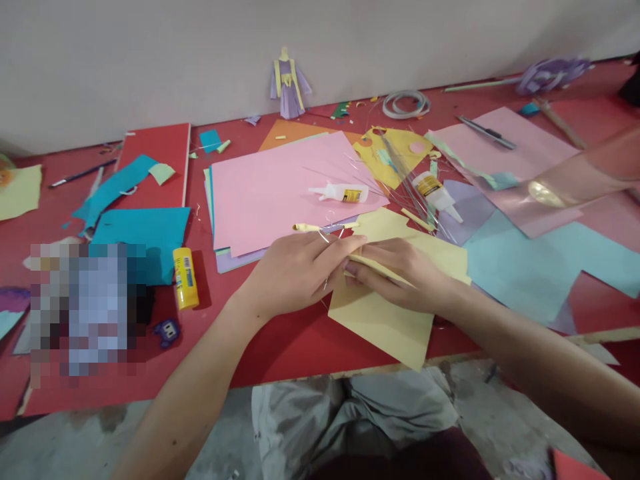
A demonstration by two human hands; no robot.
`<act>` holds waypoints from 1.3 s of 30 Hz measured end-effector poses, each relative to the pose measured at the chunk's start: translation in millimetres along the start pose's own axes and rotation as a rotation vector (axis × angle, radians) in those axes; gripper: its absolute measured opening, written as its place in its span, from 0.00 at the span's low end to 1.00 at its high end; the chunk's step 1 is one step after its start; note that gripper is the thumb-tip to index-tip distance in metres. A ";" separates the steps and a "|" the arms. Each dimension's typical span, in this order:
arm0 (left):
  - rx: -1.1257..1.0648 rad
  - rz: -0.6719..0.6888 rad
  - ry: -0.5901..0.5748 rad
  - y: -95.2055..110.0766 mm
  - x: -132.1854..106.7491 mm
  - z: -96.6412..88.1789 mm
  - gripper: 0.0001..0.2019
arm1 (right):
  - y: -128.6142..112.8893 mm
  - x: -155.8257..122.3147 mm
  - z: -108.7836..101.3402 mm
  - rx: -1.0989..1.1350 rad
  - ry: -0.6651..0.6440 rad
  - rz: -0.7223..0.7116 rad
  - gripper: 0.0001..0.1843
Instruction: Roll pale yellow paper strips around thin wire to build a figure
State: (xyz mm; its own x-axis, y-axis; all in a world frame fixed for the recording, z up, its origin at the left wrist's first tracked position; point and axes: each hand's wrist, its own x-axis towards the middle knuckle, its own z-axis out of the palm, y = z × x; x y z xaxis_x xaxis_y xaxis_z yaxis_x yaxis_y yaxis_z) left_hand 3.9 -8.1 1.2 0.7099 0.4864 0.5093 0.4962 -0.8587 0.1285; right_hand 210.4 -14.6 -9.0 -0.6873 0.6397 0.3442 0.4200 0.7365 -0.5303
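Note:
My left hand (300, 267) and my right hand (400, 270) meet over the table near its front edge. Between them a narrow folded strip of pale yellow paper (383, 268) is pinched, the right fingers closed on both sides of it. My left fingertips press at its near end, and thin white wire (327, 235) pokes out around those fingers; how it is held is partly hidden. Beneath my hands lie pale yellow sheets (395, 327). Just beyond the left hand rests a rolled yellow paper piece (306, 227).
Past my hands are pink sheets (270, 187), glue bottles (345, 193), loose wires and a paper doll (287, 87) against the wall. Leftward stand a yellow glue stick (185, 280) and teal paper (145, 233). Another person's arm (595, 167) reaches in from the right over pink and blue paper.

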 end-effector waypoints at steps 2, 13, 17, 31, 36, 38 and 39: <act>-0.007 0.001 0.000 -0.2 -0.4 0.3 0.14 | 0.3 -0.1 0.5 0.000 0.004 0.001 0.06; -0.003 -0.006 0.000 -0.1 -0.7 0.2 0.13 | -0.3 -0.4 0.4 -0.005 0.021 -0.004 0.06; 0.006 -0.009 -0.023 0.0 0.0 -1.1 0.13 | 0.2 -0.8 1.1 -0.008 0.014 0.005 0.06; 0.084 -0.005 -0.106 0.2 -0.5 0.1 0.15 | -0.6 0.1 0.1 -0.066 -0.066 0.111 0.08; 0.121 -0.036 -0.213 0.9 -0.4 1.2 0.15 | 2.4 1.1 -0.1 -0.204 -0.147 0.036 0.07; 0.129 -0.041 -0.232 0.9 -0.7 1.8 0.16 | 3.8 0.9 0.1 -0.248 -0.161 0.009 0.07; 0.130 -0.039 -0.232 0.8 -0.9 2.0 0.16 | 4.2 0.7 0.1 -0.258 -0.167 0.006 0.07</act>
State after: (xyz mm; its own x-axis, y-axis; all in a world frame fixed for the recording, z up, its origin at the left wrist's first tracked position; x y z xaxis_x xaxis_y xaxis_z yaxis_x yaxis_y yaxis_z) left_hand 4.6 -8.9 -0.9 0.7773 0.5555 0.2955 0.5745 -0.8181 0.0264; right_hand 211.7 -11.0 -11.0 -0.7635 0.6147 0.1979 0.5460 0.7781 -0.3105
